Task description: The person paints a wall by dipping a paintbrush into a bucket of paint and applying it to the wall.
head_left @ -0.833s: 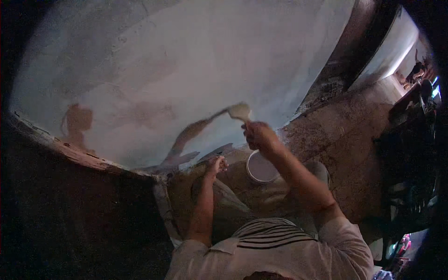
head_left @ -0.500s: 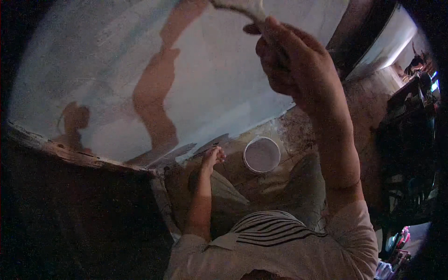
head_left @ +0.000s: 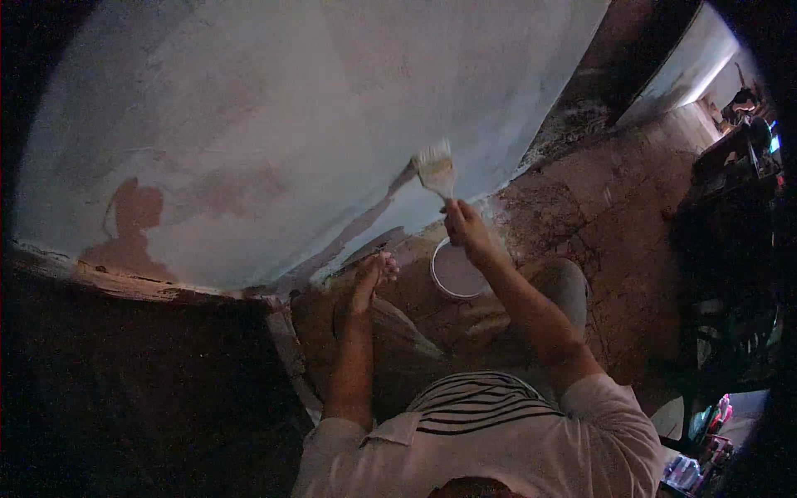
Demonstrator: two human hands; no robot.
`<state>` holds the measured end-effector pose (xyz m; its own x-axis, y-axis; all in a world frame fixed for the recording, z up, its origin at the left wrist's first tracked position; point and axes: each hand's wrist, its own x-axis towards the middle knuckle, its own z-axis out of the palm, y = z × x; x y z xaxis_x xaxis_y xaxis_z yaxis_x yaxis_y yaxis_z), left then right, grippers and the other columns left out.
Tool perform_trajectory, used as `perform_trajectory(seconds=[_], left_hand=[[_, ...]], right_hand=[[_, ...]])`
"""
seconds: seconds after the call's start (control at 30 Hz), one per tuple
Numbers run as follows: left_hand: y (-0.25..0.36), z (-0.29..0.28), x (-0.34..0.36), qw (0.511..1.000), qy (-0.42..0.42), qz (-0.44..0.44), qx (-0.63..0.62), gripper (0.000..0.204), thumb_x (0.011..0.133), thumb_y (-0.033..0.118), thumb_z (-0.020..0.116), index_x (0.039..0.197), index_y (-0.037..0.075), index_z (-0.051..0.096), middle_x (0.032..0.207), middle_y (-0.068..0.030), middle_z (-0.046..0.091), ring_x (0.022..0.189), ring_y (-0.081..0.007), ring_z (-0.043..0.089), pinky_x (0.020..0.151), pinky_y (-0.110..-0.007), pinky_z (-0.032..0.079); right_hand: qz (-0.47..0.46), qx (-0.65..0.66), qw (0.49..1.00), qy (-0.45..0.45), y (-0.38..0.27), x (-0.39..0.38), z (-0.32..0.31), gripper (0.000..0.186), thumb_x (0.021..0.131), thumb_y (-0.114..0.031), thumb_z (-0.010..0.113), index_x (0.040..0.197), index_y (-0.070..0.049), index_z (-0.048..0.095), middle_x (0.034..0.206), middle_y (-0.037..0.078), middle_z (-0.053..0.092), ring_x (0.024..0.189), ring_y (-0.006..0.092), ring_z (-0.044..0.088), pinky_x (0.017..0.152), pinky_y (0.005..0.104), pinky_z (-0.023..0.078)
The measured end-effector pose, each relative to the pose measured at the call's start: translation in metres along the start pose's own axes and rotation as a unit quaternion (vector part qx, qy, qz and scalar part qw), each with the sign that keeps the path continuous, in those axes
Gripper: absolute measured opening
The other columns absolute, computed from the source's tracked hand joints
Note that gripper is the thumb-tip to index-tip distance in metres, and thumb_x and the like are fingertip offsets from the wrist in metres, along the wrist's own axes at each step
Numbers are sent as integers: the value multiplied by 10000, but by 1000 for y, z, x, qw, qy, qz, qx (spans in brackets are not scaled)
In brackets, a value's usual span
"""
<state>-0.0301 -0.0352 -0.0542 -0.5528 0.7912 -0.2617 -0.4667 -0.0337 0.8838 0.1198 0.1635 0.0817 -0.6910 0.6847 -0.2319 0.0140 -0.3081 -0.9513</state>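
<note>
A pale wall [head_left: 274,141] beside dim brown floor [head_left: 627,199], our right hand [head_left: 465,227] tight around a brush [head_left: 437,174], our left hand [head_left: 375,272] half-curled, its hold unclear.

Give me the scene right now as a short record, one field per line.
Right hand: gripping brush by handle
Brush: flat, pale, bristles toward wall; exact contact unclear
Left hand: fingers curled, near wall's lower edge; nothing visibly held
Wall: pale, patchy, shadows across it
Bucket: white-rimmed, greyish contents, partly behind right forearm
Lighting: dim
</note>
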Motion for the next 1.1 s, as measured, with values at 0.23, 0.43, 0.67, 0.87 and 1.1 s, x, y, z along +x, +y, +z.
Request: perform_trajectory(seconds=[0.23,0.43,0.67,0.87,1.1], left_hand=[[26,22,1,983,58,-128,117,388,869,387,537,995,24,590,847,-60,614,715,-187,626,623,-322,511],[11,26,8,993,5,-104,50,352,882,343,517,1010,22,582,895,-70,609,775,-188,627,627,-325,506],[12,17,9,989,21,-127,75,348,879,311,525,1032,1,557,869,-85,602,767,-182,622,603,-325,505],[13,11,-12,995,54,-84,16,371,863,335,556,1032,4,552,822,-66,595,737,-177,618,584,-322,505],[19,32,1,993,16,-105,49,399,853,356,556,1040,5,535,827,-60,586,723,-184,606,587,-316,494]], right_hand=[[159,-34,986,32,84,18,-31,342,913,-377,450,869,-46,522,551,-9,408,404,113,361,370,268,302],[156,-84,983,50,34,53,-27,343,897,-350,482,913,-11,527,550,-17,380,416,88,328,376,262,258],[6,-15,1000,17,-102,-39,-1,335,888,-310,501,978,11,536,566,-25,390,433,70,317,386,240,247],[87,-132,987,-6,20,6,-19,214,857,-209,536,972,-30,553,599,-37,424,460,76,370,397,243,293],[54,-214,973,-63,42,58,-31,216,860,-229,543,954,-35,560,589,-37,419,462,65,371,393,240,289]])
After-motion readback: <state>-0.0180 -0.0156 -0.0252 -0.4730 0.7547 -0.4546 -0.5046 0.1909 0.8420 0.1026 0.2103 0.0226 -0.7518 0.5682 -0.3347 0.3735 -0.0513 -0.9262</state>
